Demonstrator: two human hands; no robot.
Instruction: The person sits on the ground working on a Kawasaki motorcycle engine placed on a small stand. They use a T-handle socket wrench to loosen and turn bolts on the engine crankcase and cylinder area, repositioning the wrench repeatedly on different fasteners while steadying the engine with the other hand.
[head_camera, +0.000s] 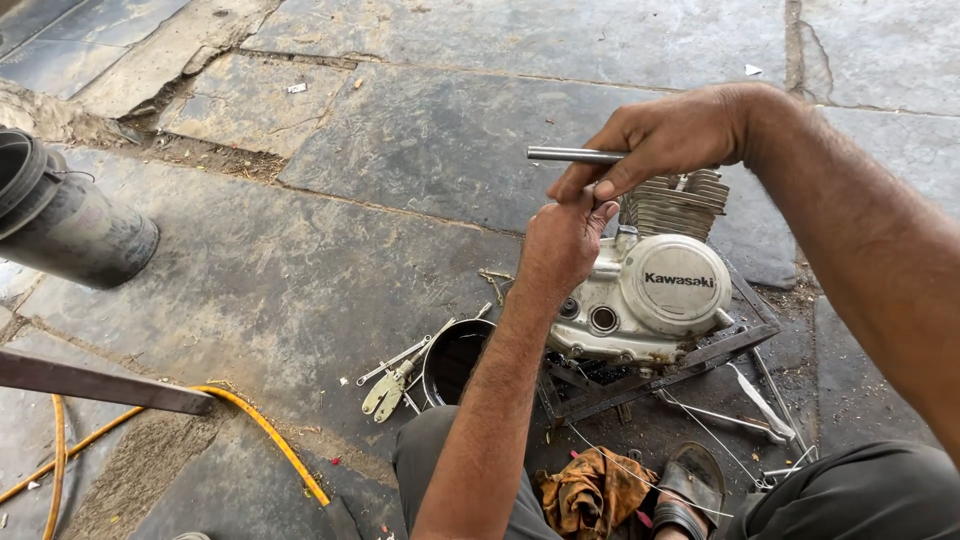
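Nearest, left hand (562, 245) pinches closed at the rod's near end, above the engine (640, 290) on its stand. Right hand (665, 135) grips the steel rod (570, 154). Risk: rod slips, drops onto cooling fins (680, 205).

My arms are bare to the elbow, with no sleeves, gloves or rings on the left hand (562, 245) or right hand (665, 135). Near me: dark grey trousers (860, 495) and a brown sandal (690, 490).
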